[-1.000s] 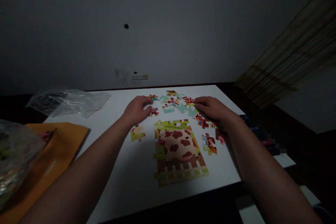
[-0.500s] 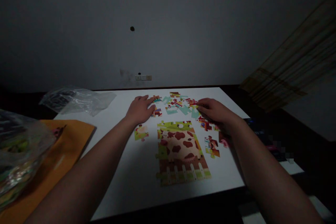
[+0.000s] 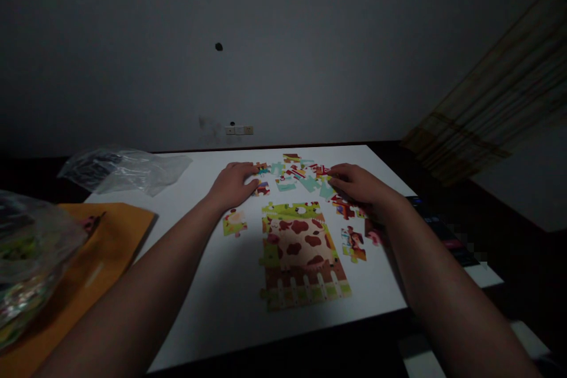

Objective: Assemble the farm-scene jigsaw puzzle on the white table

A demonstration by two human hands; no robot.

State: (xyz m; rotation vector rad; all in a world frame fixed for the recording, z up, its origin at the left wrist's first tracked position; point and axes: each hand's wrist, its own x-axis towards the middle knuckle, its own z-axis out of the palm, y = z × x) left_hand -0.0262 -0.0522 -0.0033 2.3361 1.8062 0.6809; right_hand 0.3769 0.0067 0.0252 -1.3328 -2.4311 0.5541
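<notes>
A partly joined jigsaw picture of a spotted cow [image 3: 301,254] lies on the white table [image 3: 221,301]. Beyond it, at the far edge, is a heap of loose puzzle pieces [image 3: 296,174]. My left hand [image 3: 233,185] rests palm down on the table at the heap's left side, fingertips touching a small piece [image 3: 262,189]. My right hand [image 3: 361,189] lies flat over pieces at the heap's right side, fingers pointing left onto them. It is too dark to tell whether either hand pinches a piece.
Single pieces lie left [image 3: 234,222] and right [image 3: 354,243] of the joined picture. An orange envelope [image 3: 95,254] and a crinkled plastic bag [image 3: 26,266] sit at the near left, another clear bag [image 3: 124,170] at the far left. A dark object [image 3: 443,230] lies off the table's right edge.
Both hands stay at the heap of loose pieces with only slight finger shifts. The view itself has wobbled a little.
</notes>
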